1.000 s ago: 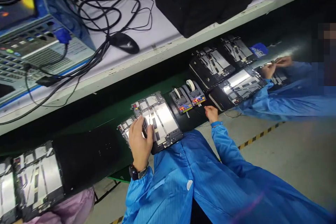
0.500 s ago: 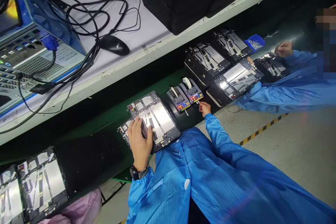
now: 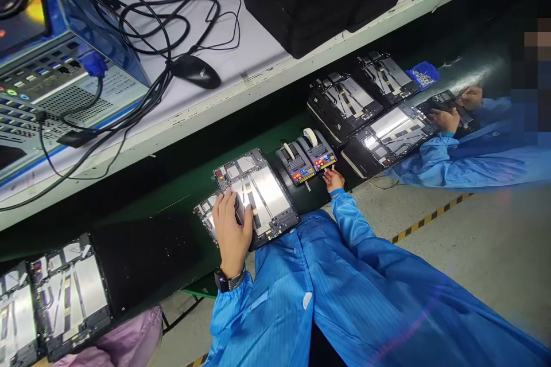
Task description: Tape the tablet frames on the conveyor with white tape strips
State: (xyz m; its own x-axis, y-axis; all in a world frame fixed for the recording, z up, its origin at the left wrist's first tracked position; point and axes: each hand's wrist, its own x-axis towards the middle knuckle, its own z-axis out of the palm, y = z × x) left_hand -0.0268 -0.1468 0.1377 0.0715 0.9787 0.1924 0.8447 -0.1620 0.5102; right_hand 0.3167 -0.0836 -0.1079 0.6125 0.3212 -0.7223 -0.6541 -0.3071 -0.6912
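- Now, at a green conveyor belt (image 3: 172, 183), a person in a blue coat (image 3: 344, 275) works with both bare hands.
- Left hand (image 3: 230, 235): fingers closed, curled over a small dark object (image 3: 237, 209), resting on a black-framed tablet panel (image 3: 262, 195); a second panel (image 3: 205, 212) lies partly under the hand, just beside the first. A black wristwatch (image 3: 228, 280) is on that wrist.
- Right hand (image 3: 333, 179): fingertips pinched together, touching or just beside the front of a tape dispenser (image 3: 319, 152); whatever they pinch is too small to tell.
- Two tape dispensers in all, side by side, each with a white tape roll, a red digital display and coloured keys; the second (image 3: 296, 164) is nearer the left hand.
- Eight tablet panels on the belt: the two by the left hand, two further along at the left (image 3: 69, 298), and four at the right (image 3: 344, 106).
- A co-worker in a matching blue coat (image 3: 456, 155) has both hands (image 3: 443, 120) on the farthest panel.
- One blue card (image 3: 424, 74) with a printed pattern lies on the belt.
- On the white shelf (image 3: 202, 109) above: a black mouse (image 3: 198, 71) marked "acer", a tangle of black cables (image 3: 146, 28), a stack of black trays (image 3: 310, 6) and a computer unit (image 3: 64, 69) with a blue connector.
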